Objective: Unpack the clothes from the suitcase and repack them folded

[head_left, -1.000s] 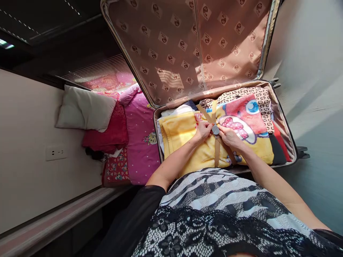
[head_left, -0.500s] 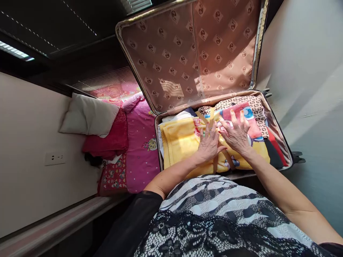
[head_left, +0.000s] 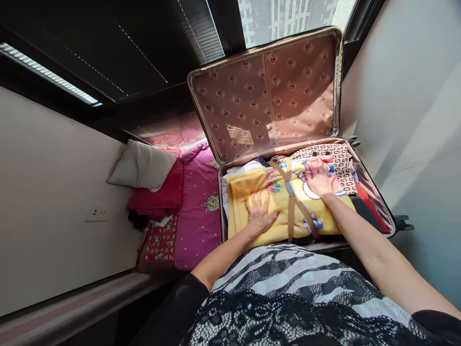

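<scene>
An open suitcase full of folded cloth lies in front of me, its lined lid standing up at the back. On top is a folded yellow blanket with cartoon prints. Tan straps cross over it and meet at a grey buckle. My left hand lies flat with fingers spread on the yellow blanket, left of the straps. Flat on the blanket's pink printed part, right of the buckle, rests my right hand. A brown-patterned cloth shows behind and to the right of it.
To the left is a bed with a magenta cover, a grey pillow and red bedding. A wall socket is on the left wall. A pale wall stands right of the suitcase, beyond its wheels.
My hands have moved apart from the strap crossing, left hand to the left and right hand to the right. The buckle now shows between them. The view has shifted, showing the window.
</scene>
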`<state>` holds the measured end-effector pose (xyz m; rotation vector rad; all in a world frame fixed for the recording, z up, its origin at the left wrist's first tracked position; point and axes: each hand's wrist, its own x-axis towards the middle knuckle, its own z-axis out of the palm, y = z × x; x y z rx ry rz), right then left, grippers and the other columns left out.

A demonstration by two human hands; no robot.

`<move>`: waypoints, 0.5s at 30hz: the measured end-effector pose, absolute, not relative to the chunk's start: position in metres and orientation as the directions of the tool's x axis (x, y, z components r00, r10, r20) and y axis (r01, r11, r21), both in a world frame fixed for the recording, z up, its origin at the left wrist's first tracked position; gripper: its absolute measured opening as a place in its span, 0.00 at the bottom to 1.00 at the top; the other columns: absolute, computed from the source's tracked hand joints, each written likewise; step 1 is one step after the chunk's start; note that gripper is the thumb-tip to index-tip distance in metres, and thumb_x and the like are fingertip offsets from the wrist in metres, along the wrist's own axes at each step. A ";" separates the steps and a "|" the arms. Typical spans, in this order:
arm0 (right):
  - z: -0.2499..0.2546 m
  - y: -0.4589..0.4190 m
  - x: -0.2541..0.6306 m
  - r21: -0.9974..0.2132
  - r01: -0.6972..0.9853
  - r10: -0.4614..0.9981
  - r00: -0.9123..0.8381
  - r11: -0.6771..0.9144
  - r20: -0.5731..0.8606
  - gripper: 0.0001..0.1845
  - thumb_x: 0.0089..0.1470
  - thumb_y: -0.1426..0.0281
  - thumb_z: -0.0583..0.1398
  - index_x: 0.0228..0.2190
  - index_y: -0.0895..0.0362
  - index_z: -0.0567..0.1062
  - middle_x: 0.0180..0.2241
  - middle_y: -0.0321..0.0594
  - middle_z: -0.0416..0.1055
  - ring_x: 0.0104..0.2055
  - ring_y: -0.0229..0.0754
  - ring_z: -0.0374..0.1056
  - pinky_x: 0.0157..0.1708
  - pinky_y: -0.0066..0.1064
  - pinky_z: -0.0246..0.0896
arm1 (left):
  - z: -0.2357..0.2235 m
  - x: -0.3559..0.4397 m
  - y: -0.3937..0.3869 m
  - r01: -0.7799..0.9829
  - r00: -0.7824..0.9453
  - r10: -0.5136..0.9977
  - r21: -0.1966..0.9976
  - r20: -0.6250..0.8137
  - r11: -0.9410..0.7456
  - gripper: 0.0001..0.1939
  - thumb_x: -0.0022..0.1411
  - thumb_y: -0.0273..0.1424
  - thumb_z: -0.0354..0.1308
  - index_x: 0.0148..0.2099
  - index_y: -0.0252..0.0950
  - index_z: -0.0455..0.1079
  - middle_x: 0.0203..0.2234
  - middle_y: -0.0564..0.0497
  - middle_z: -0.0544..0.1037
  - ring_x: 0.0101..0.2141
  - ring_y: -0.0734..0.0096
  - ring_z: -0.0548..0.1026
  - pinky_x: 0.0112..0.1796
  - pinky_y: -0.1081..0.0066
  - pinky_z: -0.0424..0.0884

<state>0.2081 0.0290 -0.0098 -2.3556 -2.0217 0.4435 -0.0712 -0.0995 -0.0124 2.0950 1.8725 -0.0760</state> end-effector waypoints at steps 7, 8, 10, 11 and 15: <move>0.019 0.009 0.174 -0.136 0.945 0.952 -0.305 0.299 -0.028 0.31 0.75 0.63 0.48 0.71 0.53 0.73 0.76 0.55 0.58 0.79 0.66 0.47 0.73 0.68 0.41 | 0.026 -0.095 -0.040 0.951 0.197 0.977 0.259 -0.079 -0.171 0.34 0.76 0.48 0.57 0.79 0.46 0.65 0.81 0.42 0.51 0.80 0.32 0.39 0.72 0.24 0.35; 0.018 0.011 0.172 -0.131 0.948 0.950 -0.302 0.290 -0.084 0.31 0.74 0.63 0.48 0.71 0.53 0.72 0.76 0.56 0.59 0.78 0.65 0.49 0.72 0.69 0.43 | 0.021 -0.105 -0.033 0.959 0.126 0.984 0.268 -0.122 -0.090 0.34 0.76 0.47 0.57 0.79 0.47 0.65 0.81 0.41 0.51 0.80 0.32 0.40 0.71 0.24 0.36; 0.012 0.022 0.173 -0.123 0.976 0.958 -0.203 0.181 -0.202 0.32 0.75 0.58 0.46 0.72 0.51 0.70 0.76 0.56 0.58 0.76 0.64 0.52 0.70 0.71 0.47 | 0.004 -0.125 -0.025 0.960 -0.012 0.972 0.270 -0.234 0.077 0.35 0.77 0.46 0.57 0.80 0.48 0.61 0.82 0.40 0.48 0.80 0.35 0.43 0.70 0.22 0.42; 0.008 0.028 0.175 -0.123 0.985 0.956 -0.153 0.125 -0.251 0.34 0.75 0.55 0.46 0.73 0.50 0.69 0.76 0.57 0.57 0.76 0.64 0.53 0.69 0.72 0.49 | -0.004 -0.134 -0.024 0.955 -0.055 0.961 0.266 -0.273 0.130 0.35 0.77 0.45 0.56 0.81 0.50 0.59 0.82 0.40 0.46 0.80 0.37 0.44 0.70 0.22 0.45; 0.001 0.046 0.179 -0.146 0.987 0.942 -0.109 0.066 -0.317 0.37 0.75 0.52 0.43 0.76 0.51 0.65 0.78 0.60 0.53 0.76 0.64 0.52 0.68 0.74 0.52 | -0.016 -0.147 -0.024 0.957 -0.074 0.953 0.247 -0.295 0.151 0.36 0.78 0.47 0.54 0.82 0.53 0.54 0.83 0.40 0.44 0.80 0.41 0.44 0.69 0.24 0.50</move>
